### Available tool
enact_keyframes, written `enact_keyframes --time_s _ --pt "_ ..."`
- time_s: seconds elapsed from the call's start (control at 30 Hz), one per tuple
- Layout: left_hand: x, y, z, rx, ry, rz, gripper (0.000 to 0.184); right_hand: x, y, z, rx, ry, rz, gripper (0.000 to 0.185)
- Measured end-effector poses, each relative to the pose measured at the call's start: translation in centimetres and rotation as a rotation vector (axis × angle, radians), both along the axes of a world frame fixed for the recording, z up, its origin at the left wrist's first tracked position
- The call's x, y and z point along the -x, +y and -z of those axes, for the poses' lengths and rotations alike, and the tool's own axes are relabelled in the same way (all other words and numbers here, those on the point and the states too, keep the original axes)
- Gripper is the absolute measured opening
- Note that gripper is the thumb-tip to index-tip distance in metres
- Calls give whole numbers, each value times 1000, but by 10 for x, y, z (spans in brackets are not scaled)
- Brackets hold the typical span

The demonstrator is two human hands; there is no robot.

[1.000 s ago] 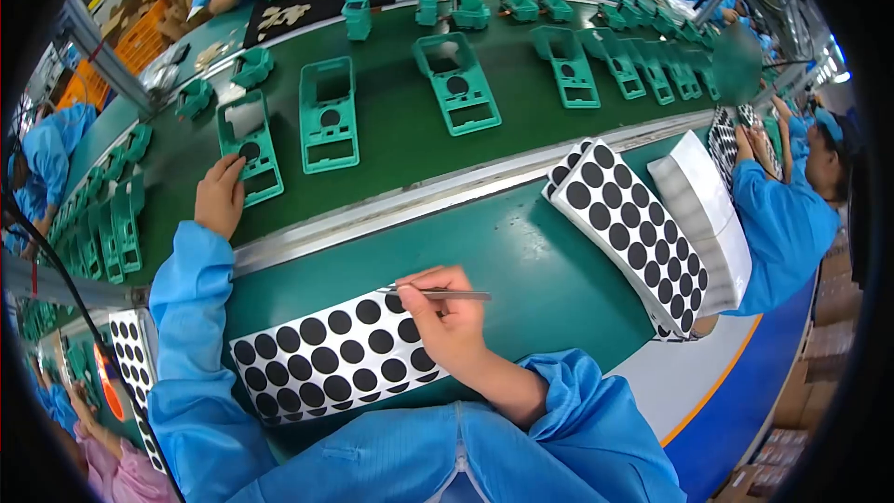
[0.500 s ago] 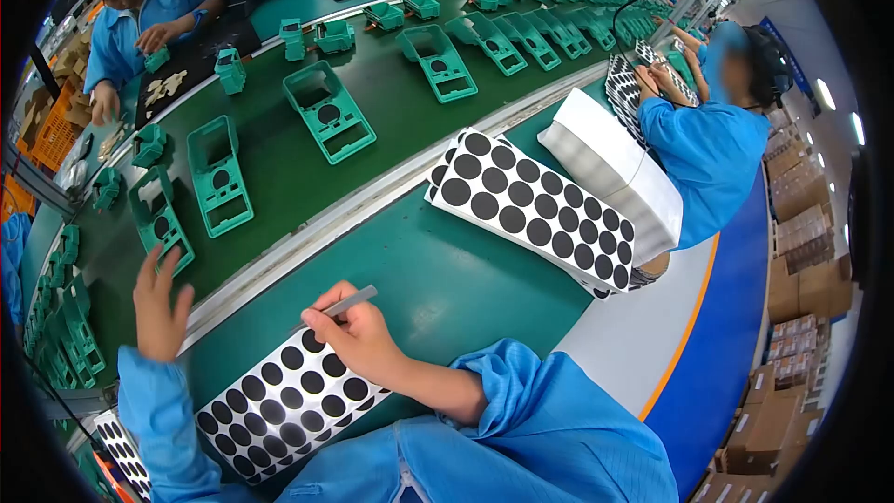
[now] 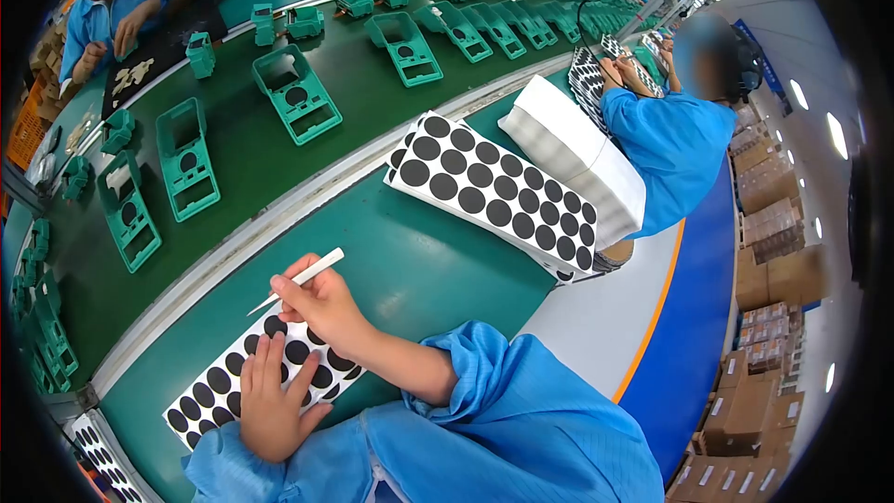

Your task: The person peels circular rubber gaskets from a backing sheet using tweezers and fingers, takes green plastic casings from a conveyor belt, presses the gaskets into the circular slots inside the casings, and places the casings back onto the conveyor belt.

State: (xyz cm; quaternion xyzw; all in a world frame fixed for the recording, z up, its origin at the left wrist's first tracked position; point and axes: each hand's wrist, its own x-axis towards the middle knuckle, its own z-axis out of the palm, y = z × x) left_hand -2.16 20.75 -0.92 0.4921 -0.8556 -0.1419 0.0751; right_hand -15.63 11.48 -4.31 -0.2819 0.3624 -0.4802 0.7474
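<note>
In front of me a white sheet of round black stickers (image 3: 216, 382) lies on the green table. My left hand (image 3: 272, 410) rests flat on it with the fingers stretched out, covering part of the rows. Just above the sheet's far end, my right hand (image 3: 324, 309) pinches a pair of pale tweezers (image 3: 318, 266). Their thin tip points left and down, close to the sheet's upper edge. Whether the tip touches anything I cannot tell.
A stack of sticker sheets (image 3: 503, 188) lies to the right, against a white box-like packet (image 3: 577, 154). Beyond a metal rail (image 3: 233, 265), green plastic housings (image 3: 296, 93) stand on the dark green belt (image 3: 251, 163). A co-worker in a blue sleeve (image 3: 666, 158) sits at right.
My left hand has come down from over the belt onto the sticker sheet. My right hand has turned the tweezers so the tip shows at left. The whole view has shifted slightly.
</note>
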Motion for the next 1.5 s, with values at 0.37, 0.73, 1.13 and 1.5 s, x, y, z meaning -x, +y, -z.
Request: enact_keyframes --time_s 0.37,0.73,1.13,1.5 --pt "-14 -2 13 -21 200 -46 56 43 -4 -2 85 266 -117 16" --pt "-18 -1 22 14 213 -19 55 68 -10 -3 249 490 -242 17" --pt "10 -28 9 78 217 -225 56 47 -15 7 330 560 73 18" --pt "12 -39 30 164 235 -249 54 48 -17 6 293 555 15 18"
